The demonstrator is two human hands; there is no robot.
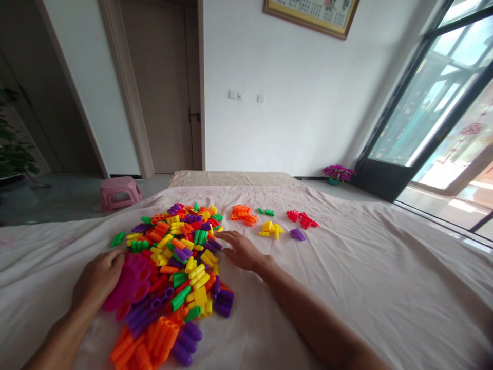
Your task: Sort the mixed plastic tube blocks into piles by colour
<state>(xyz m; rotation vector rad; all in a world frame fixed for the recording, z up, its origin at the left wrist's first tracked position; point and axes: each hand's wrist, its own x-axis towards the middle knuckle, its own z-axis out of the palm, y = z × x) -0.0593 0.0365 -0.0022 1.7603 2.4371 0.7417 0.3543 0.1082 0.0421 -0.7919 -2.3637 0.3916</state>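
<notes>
A big heap of plastic toy blocks [200, 281], made of joined tubes in yellow, orange, green, purple and red, lies on the cloth before me. At its left edge, my left hand [98, 276] is closed on a magenta plastic piece [133, 280] with rounded lobes; some of its fingers are hidden. My right hand [242, 250] is at the right side of the heap, palm down, with fingers stretched toward the blocks and apparently nothing held. Beyond it are small groups: orange blocks [242, 213], yellow blocks [271, 229], green blocks [268, 212], red blocks [304, 219] and a purple block [298, 234].
A pale, wrinkled cloth [365, 277] covers the broad surface. Past its far edge stand a pink stool [120, 192] at left and a pot of magenta flowers [339, 173] at right. A closed door [162, 87] and a glass door [416, 103] are farther back.
</notes>
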